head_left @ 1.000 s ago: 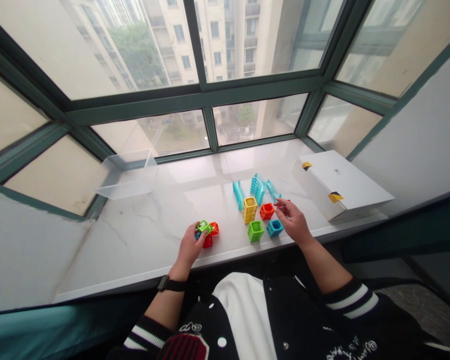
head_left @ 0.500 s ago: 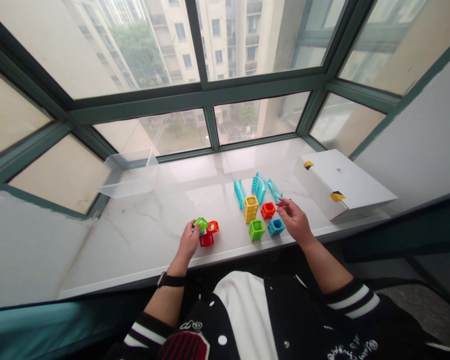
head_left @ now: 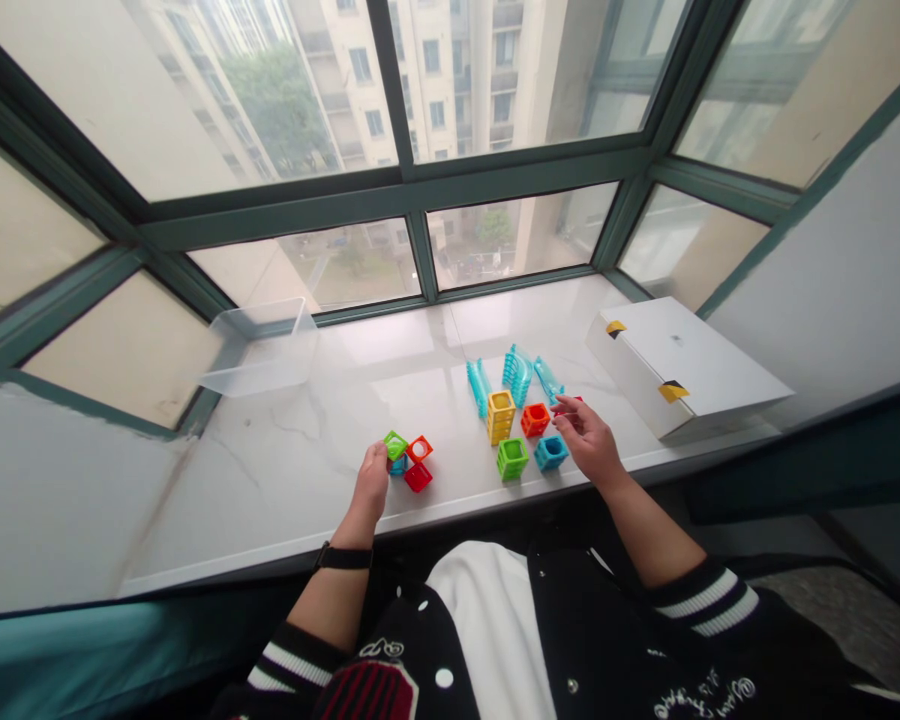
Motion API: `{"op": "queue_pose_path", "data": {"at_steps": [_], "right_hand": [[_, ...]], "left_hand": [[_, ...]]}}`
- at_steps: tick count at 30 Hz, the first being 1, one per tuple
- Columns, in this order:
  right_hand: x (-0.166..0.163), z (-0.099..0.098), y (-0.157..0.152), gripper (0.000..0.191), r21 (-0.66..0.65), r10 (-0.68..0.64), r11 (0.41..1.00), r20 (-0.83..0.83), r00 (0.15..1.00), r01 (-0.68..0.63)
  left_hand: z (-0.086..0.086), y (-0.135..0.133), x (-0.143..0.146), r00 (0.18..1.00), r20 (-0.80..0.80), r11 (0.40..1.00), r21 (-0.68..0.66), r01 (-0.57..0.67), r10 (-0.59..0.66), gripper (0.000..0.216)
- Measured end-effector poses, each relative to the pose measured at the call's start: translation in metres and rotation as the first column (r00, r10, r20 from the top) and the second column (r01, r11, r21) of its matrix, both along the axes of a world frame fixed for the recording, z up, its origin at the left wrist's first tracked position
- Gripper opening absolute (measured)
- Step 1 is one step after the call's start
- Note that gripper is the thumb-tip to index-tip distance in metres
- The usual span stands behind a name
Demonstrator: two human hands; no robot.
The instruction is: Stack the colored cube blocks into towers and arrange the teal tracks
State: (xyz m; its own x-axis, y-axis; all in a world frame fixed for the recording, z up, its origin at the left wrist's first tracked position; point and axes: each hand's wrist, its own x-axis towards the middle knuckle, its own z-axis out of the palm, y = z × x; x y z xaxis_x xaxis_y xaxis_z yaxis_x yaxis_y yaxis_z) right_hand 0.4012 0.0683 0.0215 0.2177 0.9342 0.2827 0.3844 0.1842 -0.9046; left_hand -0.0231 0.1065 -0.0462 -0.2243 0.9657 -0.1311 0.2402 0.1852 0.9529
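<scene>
My left hand [head_left: 371, 478] pinches a green cube block [head_left: 395, 446] at the left of a small cluster. In that cluster are a blue block [head_left: 398, 466], partly covered, an orange block [head_left: 419, 449] with a round opening and a red block [head_left: 418, 477]. On the right, my right hand [head_left: 589, 441] has its thumb and forefinger closed around a dark red piece [head_left: 578, 401], mostly hidden by the fingers. Just left of this hand stand an orange-red block [head_left: 535, 420] and a blue cube [head_left: 551, 453]. A green block [head_left: 512, 459] and a taller yellow block [head_left: 500, 417] stand further left.
Turquoise curved track pieces [head_left: 518, 375] lie behind the blocks. At the back left of the white marbled sill [head_left: 330, 420] is a clear plastic bin [head_left: 262, 350]. A white box [head_left: 694, 365] with yellow-black tabs stands at the right, and windows border the back.
The cluster at my left hand has turned and shifted slightly, so the blue block shows below the green one. My left hand moved a little left; my right hand stayed in place.
</scene>
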Motion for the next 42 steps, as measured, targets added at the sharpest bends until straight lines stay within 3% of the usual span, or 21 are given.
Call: {"op": "queue_pose_path", "data": {"at_steps": [4, 13, 18, 24, 29, 35, 42], "right_hand": [[0.0, -0.002, 0.0, 0.044, -0.004, 0.005, 1.0, -0.003, 1.0, -0.005], [0.003, -0.004, 0.0, 0.045, -0.011, 0.007, 1.0, -0.004, 1.0, -0.007], [-0.001, 0.004, -0.001, 0.044, 0.008, 0.013, 1.0, -0.034, 0.999, -0.012], [-0.019, 0.034, -0.007, 0.042, 0.081, 0.073, 0.994, -0.012, 0.997, -0.072], [-0.043, 0.062, -0.012, 0.042, 0.112, 0.25, 0.963, -0.049, 0.967, -0.244], [-0.069, 0.072, -0.01, 0.044, 0.093, 0.485, 0.874, -0.113, 0.867, -0.477], [-0.079, 0.069, -0.008, 0.042, -0.001, 0.522, 0.847, -0.19, 0.831, -0.532]], "left_hand": [[0.01, 0.002, 0.003, 0.992, 0.114, 0.996, -0.07, -0.049, 0.057, 0.042], [0.019, -0.006, 0.011, 0.989, 0.129, 0.998, -0.005, -0.067, 0.068, 0.048], [0.039, -0.012, 0.017, 0.99, 0.136, 0.998, 0.053, -0.044, 0.036, 0.053], [0.082, -0.024, 0.045, 0.957, 0.248, 0.977, 0.188, 0.104, -0.149, 0.058], [0.112, -0.029, 0.078, 0.905, 0.291, 0.933, 0.278, 0.229, -0.309, 0.058], [0.126, -0.033, 0.111, 0.774, 0.412, 0.871, 0.326, 0.368, -0.482, 0.048], [0.129, -0.04, 0.125, 0.686, 0.468, 0.828, 0.37, 0.421, -0.558, 0.029]]}}
